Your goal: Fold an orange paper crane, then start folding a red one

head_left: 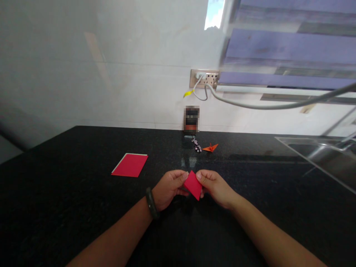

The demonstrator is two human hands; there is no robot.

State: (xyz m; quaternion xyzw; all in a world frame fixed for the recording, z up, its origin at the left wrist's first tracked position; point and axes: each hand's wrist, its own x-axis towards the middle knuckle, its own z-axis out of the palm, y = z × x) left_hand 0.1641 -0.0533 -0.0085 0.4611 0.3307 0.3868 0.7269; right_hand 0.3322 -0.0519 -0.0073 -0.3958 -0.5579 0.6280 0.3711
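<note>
Single head-worn view, forward and down over the hands (170, 187) and black counter (69, 200) toward the white wall (133, 81).

1 metal sink (311, 162) right of 1 outlet (211, 79).

The person's two bare forearms slant in from the near side of the surface (69, 215), the left forearm (114, 230) angling rightward, the right forearm (269, 226) angling leftward. They draw together at the hands, which I see well short of the far edge. The left hand (169, 187) and right hand (215, 187) face each other, near but apart, almost mirrored. Each is closed in a light pinch: the left thumb (181, 179) lies on top, pointing inward, and the right thumb (202, 179) presses down opposite it. The other fingers curl underneath, partly hidden. Whether either hand rests on the surface, I can't tell.
</note>
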